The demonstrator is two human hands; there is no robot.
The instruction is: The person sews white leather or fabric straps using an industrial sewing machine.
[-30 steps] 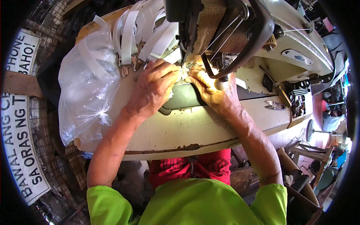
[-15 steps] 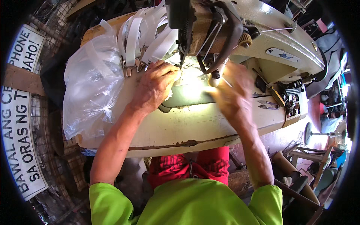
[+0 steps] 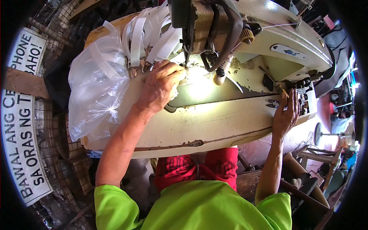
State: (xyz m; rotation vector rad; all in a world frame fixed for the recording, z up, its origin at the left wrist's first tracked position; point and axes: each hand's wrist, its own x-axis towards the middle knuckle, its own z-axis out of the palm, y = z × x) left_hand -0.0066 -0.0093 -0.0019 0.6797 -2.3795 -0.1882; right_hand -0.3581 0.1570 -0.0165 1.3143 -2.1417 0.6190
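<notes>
My left hand is closed in a pinch beside the needle area of a sewing machine, over its lit bed. A bit of white material shows under my fingers; most of it is hidden. My right hand is at the right end of the table, its fingers stretched over the yellow handle of a slim tool. The lower part of that handle is covered by my fingers. Small metal thread snips lie just left of this hand.
White straps with metal clips are heaped at the back left, beside a clear plastic bag. A tray of small parts sits at the table's right end. Wire mesh and a white sign stand at far left.
My right hand has moved right, from beside the presser area to the tool by the parts tray. My left hand stays near the needle, still pinched.
</notes>
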